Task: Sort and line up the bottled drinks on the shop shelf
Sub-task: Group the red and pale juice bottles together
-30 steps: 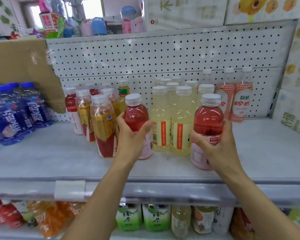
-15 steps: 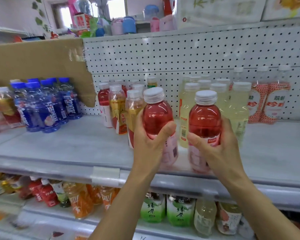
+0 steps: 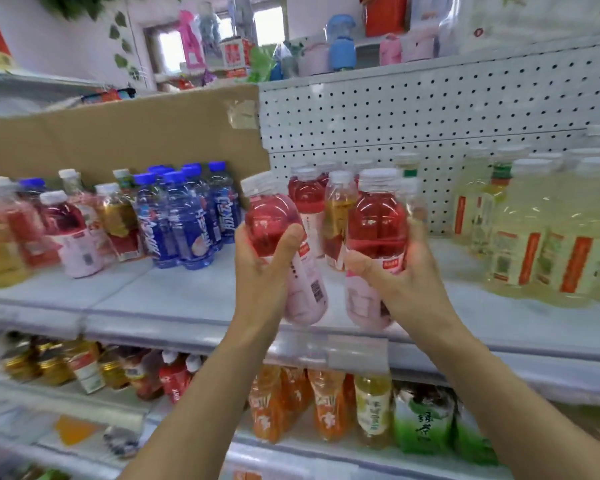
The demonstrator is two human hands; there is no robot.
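My left hand (image 3: pixel 264 261) grips a red drink bottle (image 3: pixel 274 216) with a white cap and pink label, tilted to the left and lifted off the grey shelf (image 3: pixel 194 306). My right hand (image 3: pixel 402 271) grips a second red bottle (image 3: pixel 378 220) of the same kind, held upright beside the first. Both bottles hang above the shelf's front edge. Behind them stand red and amber bottles (image 3: pixel 338 206). Pale yellow bottles (image 3: pixel 534 230) fill the right side. Blue bottles (image 3: pixel 187 213) stand to the left, and more red, pink-labelled bottles (image 3: pixel 66 233) at the far left.
A cardboard sheet (image 3: pixel 118 133) leans against the white pegboard back (image 3: pixel 430 109). The lower shelf holds orange bottles (image 3: pixel 326 403), green tea packs (image 3: pixel 423 424) and small jars (image 3: pixel 52 365). Bare shelf surface lies between the blue bottles and my hands.
Both hands have lifted their red bottles off the shelf and carried them leftward. The view has swung left, bringing the blue bottles and the far-left red bottles closer to centre.
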